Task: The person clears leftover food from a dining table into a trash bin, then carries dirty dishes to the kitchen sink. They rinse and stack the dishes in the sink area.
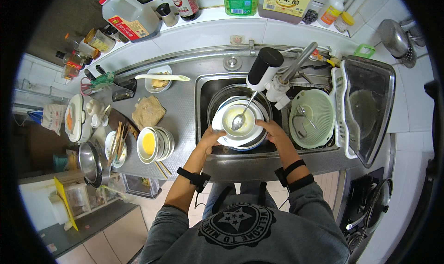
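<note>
Over the left sink basin, a stack of white dishes is between my two hands. My left hand (210, 139) grips the left rim of a white dish (218, 120), thumb on top. On the other side my right hand (272, 130) holds the stack, its thumb by the rim of the small white bowl (229, 129) on top. Yellowish residue lines that bowl, and a metal spoon (239, 121) leans in it. Below the dishes a large round metal pan or basin (212, 106) sits in the sink. My fingertips under the dishes are hidden.
The faucet (277, 87) overhangs the basin. A pale green colander (321, 125) with metal utensils stands at the right, beside a white rack (341, 114). Left are stacked bowls (166, 139), chopsticks (117, 142) on a dish, a folded cloth (149, 112) and a knife holder (125, 90).
</note>
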A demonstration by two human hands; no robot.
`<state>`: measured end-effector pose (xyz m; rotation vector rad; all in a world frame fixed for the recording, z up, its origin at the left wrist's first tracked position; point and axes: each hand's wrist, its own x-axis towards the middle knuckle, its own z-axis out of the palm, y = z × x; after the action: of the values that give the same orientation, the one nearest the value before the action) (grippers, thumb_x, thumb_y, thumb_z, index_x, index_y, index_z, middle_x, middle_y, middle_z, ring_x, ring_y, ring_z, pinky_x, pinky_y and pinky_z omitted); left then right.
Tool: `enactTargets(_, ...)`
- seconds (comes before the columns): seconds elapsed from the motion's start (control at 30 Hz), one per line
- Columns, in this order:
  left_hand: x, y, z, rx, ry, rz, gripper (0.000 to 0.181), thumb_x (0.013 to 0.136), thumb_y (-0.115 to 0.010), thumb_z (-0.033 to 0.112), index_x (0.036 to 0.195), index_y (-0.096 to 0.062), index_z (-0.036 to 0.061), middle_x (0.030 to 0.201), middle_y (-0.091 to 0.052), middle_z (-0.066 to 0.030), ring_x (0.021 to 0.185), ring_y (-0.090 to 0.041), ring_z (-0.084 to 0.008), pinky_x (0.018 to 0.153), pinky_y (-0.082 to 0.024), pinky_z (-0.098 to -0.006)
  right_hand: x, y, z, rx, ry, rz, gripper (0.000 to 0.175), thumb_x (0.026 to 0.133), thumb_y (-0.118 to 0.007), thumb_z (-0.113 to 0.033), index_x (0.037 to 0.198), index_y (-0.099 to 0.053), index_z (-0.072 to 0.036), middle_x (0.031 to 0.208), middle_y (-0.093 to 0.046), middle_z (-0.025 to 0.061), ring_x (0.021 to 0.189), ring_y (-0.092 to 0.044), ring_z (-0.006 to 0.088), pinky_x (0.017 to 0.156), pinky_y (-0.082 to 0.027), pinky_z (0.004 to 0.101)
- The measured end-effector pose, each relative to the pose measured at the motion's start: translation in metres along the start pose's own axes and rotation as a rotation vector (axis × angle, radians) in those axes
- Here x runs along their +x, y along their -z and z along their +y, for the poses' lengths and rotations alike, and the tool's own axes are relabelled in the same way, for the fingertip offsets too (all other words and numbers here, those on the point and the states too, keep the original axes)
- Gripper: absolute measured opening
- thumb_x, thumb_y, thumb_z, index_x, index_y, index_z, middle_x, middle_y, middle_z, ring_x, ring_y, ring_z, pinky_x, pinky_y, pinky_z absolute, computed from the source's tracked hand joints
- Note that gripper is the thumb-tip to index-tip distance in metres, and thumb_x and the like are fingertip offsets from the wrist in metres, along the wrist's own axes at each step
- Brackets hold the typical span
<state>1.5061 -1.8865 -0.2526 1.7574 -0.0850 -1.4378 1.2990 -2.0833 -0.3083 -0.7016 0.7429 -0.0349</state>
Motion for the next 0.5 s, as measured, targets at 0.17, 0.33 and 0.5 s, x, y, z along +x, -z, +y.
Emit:
enactTargets(0.17,0.033,0.005,-0.003,-0.033,-0.044,0.028,0.052,0.077,-0.068,0.013,0.122,-0.046,-0.0003,0.104,-0.063,-0.0104,0.089,-0.065,-0.0169,0.074,-0.055,-0.0311,0.011,-0.024,-0.006,0.212,-0.022,0.239,0.065,0.073,-0.073,-0.007,0.130,-0.042,-0.002,0.117,-0.057,0.0150,0.110,-0.055,0.0267,0.091,-0.049,0.0373)
enactTargets(0.33,0.059,0.010,-0.022,-0.026,0.005,0.011,0.044,0.077,-0.066,0.016,0.116,-0.053,-0.0008,0.096,-0.065,-0.0085,0.086,-0.065,-0.0149,0.069,-0.054,-0.0264,0.025,-0.020,-0.003,0.110,-0.018,0.251,0.065,0.070,-0.070,0.000,0.129,-0.042,-0.001,0.114,-0.058,0.0165,0.101,-0.061,0.0284,0.085,-0.052,0.0374)
enactTargets(0.5,0.066,0.008,-0.026,-0.018,0.056,0.006,0.049,0.076,-0.065,0.017,0.119,-0.051,-0.0004,0.097,-0.064,-0.0076,0.084,-0.064,-0.0139,0.066,-0.051,-0.0226,0.033,-0.008,0.006,0.088,-0.045,0.264,0.069,0.068,-0.072,-0.001,0.130,-0.040,0.000,0.117,-0.056,0.0150,0.105,-0.058,0.0272,0.087,-0.051,0.0382)
